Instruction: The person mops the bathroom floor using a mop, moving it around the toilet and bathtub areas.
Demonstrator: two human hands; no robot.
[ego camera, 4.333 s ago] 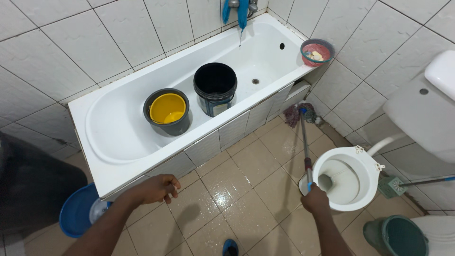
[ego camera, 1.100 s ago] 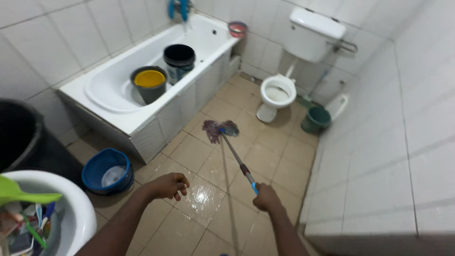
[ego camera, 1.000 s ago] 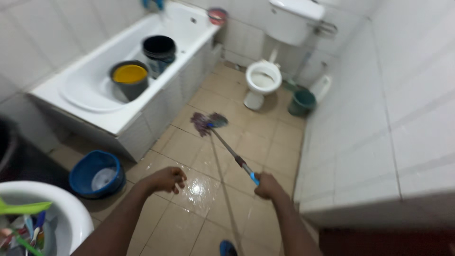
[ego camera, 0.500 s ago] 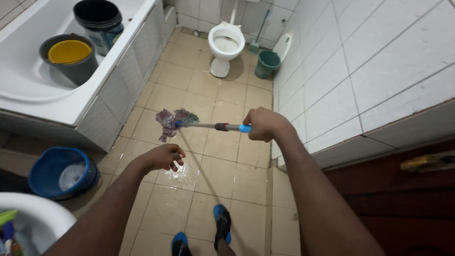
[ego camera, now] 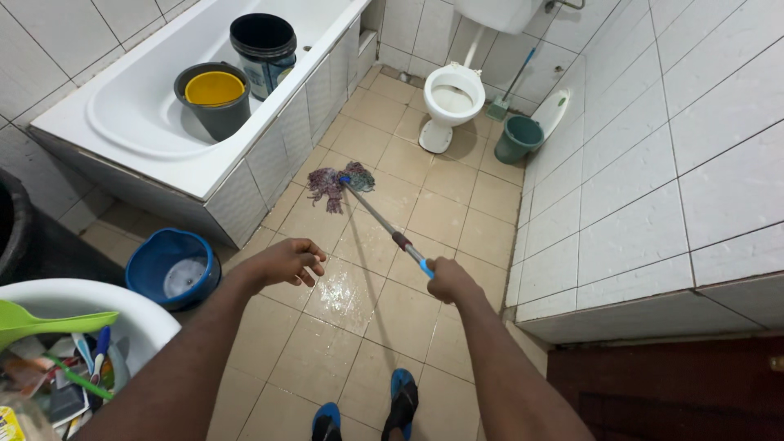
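since half a second ago the mop (ego camera: 340,181) is lying further out, its head now resting on the tan floor (ego camera: 441,216) beside the bathtub (ego camera: 122,139). right hand (ego camera: 447,280) is closing tight round the handle's near end; left hand (ego camera: 286,261) is hanging loose, holding nothing. mopping looks to be mid-stroke, calling for a pull back across the wet patch. far left, a grey bucket (ego camera: 214,102) is holding a yellow bowl (ego camera: 214,87); near left, a blue basin (ego camera: 171,268) is holding a little water.
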